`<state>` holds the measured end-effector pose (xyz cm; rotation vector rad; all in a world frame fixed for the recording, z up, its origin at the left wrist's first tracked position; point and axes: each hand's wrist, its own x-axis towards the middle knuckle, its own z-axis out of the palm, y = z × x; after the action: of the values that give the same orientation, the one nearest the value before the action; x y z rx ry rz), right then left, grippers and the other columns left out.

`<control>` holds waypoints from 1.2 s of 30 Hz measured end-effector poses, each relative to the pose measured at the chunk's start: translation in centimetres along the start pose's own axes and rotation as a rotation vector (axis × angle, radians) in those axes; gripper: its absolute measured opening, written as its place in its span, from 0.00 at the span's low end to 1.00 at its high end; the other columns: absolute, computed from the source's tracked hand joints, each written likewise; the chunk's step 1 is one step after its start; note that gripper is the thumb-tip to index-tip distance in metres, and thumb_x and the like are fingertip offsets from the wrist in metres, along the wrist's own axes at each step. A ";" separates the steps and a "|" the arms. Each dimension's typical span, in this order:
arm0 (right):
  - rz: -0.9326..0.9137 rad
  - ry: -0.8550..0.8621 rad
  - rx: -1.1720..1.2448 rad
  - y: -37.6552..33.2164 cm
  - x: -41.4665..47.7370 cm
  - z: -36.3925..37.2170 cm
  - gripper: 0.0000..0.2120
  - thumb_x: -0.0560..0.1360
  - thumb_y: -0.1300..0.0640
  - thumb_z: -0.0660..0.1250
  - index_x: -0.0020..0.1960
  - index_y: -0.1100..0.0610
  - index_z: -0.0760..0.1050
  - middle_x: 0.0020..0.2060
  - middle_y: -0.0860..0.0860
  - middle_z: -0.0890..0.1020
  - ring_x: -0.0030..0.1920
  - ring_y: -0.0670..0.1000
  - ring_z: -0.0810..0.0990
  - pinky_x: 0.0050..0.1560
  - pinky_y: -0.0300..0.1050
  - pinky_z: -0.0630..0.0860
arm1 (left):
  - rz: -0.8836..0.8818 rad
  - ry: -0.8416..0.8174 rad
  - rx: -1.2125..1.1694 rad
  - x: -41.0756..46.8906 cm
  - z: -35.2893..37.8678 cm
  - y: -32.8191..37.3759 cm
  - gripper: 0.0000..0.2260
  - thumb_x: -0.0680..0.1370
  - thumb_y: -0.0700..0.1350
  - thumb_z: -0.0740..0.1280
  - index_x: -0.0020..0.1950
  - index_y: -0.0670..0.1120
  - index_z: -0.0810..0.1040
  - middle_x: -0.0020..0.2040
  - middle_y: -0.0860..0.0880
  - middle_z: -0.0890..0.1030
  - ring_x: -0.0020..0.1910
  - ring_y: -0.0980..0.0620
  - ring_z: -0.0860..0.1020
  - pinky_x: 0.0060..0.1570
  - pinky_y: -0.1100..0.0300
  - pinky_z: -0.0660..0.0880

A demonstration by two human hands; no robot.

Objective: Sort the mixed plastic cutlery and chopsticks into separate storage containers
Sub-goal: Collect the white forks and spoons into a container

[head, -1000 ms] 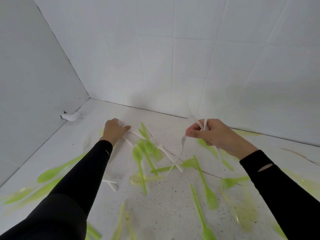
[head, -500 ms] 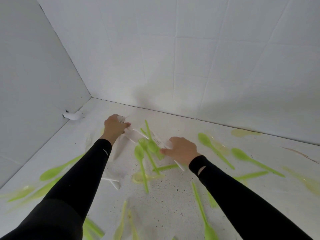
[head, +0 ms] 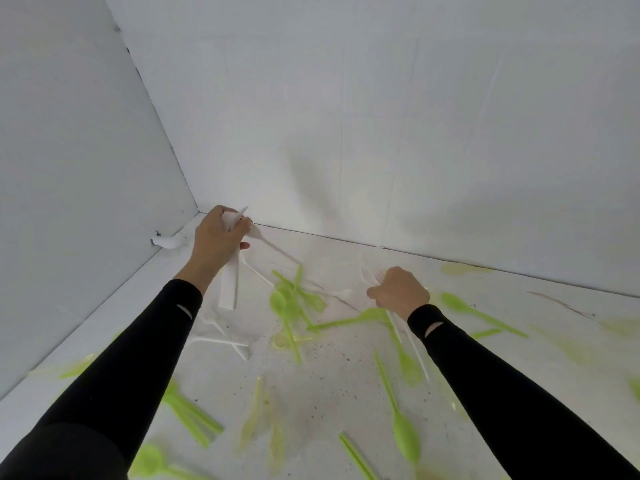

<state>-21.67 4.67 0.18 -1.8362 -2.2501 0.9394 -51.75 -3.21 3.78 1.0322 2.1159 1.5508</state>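
**Lot: mixed plastic cutlery, unsorted.**

- Your left hand (head: pixel 216 239) grips a bundle of white pieces (head: pixel 259 235), and a flat white sleeve (head: pixel 229 289) hangs below the fist.
- Your right hand (head: pixel 400 294) is curled round white forks (head: pixel 371 276), tines up, handles trailing under the wrist.
- Green cutlery (head: pixel 289 306) lies scattered over the white tabletop (head: pixel 329 375).
- Loose white forks (head: pixel 221 336) lie beside your left forearm.
- No containers are in view.
- Handling, as judged: light, thin, slick and springy. Take each piece mid-handle, never by the tines.
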 end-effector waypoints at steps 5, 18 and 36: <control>-0.062 0.018 0.123 4.4 -4.0 -5.3 0.12 0.69 0.54 0.70 0.32 0.56 0.69 0.26 0.46 0.80 0.32 0.49 0.76 0.39 0.45 0.70 | 0.141 -0.085 -0.085 -5.6 1.9 6.5 0.04 0.78 0.44 0.69 0.48 0.47 0.75 0.45 0.46 0.84 0.41 0.52 0.83 0.35 0.59 0.80; -0.101 -0.143 0.304 12.4 -14.5 -8.5 0.18 0.77 0.48 0.68 0.39 0.63 0.79 0.32 0.52 0.81 0.24 0.44 0.71 0.27 0.33 0.65 | 0.196 -0.463 0.379 -13.7 12.6 5.5 0.04 0.75 0.39 0.70 0.48 0.40 0.78 0.42 0.44 0.79 0.31 0.45 0.80 0.30 0.54 0.80; -0.019 -0.052 0.543 16.0 -14.6 -8.9 0.19 0.79 0.43 0.64 0.42 0.58 0.77 0.26 0.48 0.78 0.22 0.43 0.67 0.33 0.36 0.67 | 0.401 -0.457 0.523 -13.5 21.4 6.7 0.05 0.76 0.38 0.64 0.49 0.43 0.79 0.44 0.48 0.79 0.41 0.43 0.79 0.36 0.51 0.79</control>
<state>-0.10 -3.72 3.71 -1.5530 -1.7817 1.4311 -26.62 2.91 0.16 1.8723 2.0934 0.7688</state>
